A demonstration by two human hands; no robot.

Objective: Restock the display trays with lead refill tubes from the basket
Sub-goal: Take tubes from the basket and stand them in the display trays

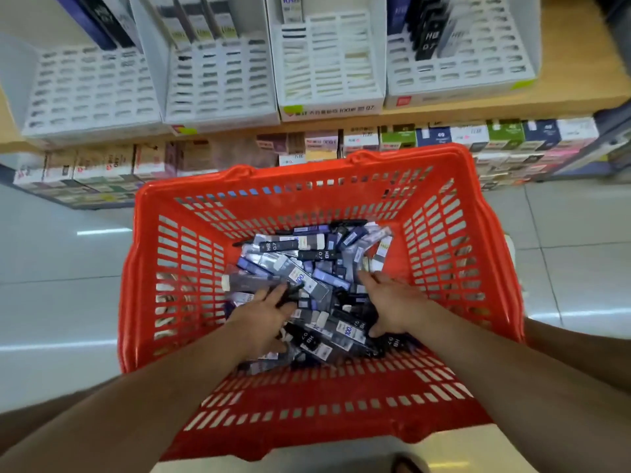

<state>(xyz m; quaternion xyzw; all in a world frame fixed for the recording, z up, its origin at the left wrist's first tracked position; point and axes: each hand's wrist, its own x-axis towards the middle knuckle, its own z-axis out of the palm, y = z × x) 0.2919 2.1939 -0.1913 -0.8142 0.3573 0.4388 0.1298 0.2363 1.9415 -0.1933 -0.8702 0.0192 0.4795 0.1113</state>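
Observation:
A red plastic basket stands on the floor below me, its bottom covered by a heap of lead refill tubes in black, grey and purple packs. Both my hands are down inside it. My left hand lies on the left of the heap, its fingers curled around a few dark tubes. My right hand rests spread on the right of the heap, palm down, gripping nothing that I can see. Several white slotted display trays sit on the shelf above, mostly bare slots with a few tubes at the back.
The wooden shelf holds the trays side by side. Below it runs a row of boxed stationery. Glossy grey floor tiles lie left and right of the basket. A pale surface shows under the basket's near edge.

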